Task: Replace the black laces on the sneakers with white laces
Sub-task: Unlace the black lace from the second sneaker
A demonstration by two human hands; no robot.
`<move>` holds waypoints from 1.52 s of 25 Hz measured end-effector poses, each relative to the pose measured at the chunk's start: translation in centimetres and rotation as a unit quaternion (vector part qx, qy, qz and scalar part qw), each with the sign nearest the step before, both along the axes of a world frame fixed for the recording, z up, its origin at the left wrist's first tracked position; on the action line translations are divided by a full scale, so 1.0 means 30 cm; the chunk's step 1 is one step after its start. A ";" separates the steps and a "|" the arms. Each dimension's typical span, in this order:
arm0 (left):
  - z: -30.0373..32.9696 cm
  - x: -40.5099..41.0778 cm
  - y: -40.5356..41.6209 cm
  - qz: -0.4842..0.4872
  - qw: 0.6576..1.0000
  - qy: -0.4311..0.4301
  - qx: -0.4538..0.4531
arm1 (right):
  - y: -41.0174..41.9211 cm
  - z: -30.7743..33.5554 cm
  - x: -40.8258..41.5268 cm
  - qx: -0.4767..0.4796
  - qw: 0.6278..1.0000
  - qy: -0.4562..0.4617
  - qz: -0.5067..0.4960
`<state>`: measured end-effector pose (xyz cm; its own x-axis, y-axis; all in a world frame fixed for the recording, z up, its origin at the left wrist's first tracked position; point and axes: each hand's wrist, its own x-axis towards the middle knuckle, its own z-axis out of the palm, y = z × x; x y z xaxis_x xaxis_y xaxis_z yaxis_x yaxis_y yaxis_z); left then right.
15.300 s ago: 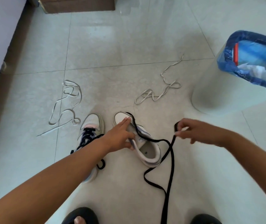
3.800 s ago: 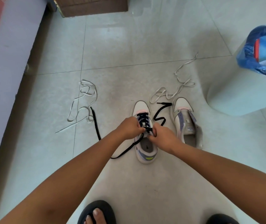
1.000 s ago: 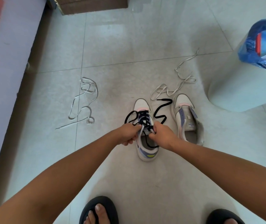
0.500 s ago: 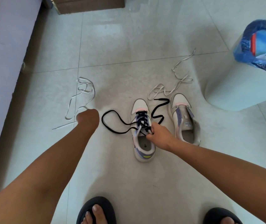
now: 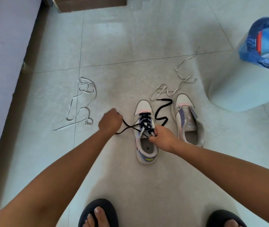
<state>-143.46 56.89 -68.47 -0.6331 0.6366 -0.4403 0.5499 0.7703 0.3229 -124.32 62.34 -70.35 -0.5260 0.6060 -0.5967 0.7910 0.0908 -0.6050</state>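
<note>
Black lace point(image 5: 144, 123) is threaded through the left sneaker point(image 5: 145, 133); our left hand point(image 5: 110, 121) grips one strand and holds it out sideways, while our right hand point(image 5: 162, 138) apparently pinches the lace at the tongue to steady the shoe. The right sneaker point(image 5: 187, 120) sits unlaced just beside it. Two white laces point(image 5: 81, 104) point(image 5: 174, 86) lie on the tile floor point(image 5: 130, 46), with open room ahead and left.
</note>
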 end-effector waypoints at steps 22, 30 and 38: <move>-0.021 0.178 -0.084 -0.287 0.956 0.031 -0.045 | 0.073 0.054 0.009 0.030 0.985 -0.018 0.169; -0.045 0.161 -0.089 -0.237 0.970 -0.044 -0.026 | 0.164 0.183 -0.061 0.240 0.960 0.084 0.114; -0.063 0.196 -0.118 -0.193 0.979 -0.030 -0.064 | 0.061 0.093 -0.041 -0.001 0.997 -0.015 0.079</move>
<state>-137.58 53.35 -70.36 -0.3266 0.7602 -0.5617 0.7913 0.5449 0.2773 -125.57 64.19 -67.55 -0.5966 0.5152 -0.6153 0.7848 0.2143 -0.5815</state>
